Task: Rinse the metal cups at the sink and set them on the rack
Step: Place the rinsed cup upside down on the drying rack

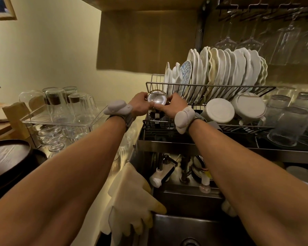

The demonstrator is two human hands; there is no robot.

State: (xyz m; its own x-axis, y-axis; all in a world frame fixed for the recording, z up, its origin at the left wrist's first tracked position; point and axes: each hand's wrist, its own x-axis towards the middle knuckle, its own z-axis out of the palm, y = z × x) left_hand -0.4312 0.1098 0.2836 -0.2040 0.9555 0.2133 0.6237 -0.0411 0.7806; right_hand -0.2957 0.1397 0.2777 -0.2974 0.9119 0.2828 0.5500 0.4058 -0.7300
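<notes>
Metal cup [156, 99], axis pointing at camera, gripped by left hand [140, 104] and right hand [174, 106].

Arms stretch across a steel sink [194, 226] as the left grip [140, 103] and right grip [173, 106] hold a shiny metal cup [156, 98] between their fingertips at the left end of a wire dish rack [252, 91], beside upright white plates [220, 68]. Rubber gloves [132, 192] drape over the sink's edge.

Bare forearms, grey wrist devices [182, 119] on straps
</notes>
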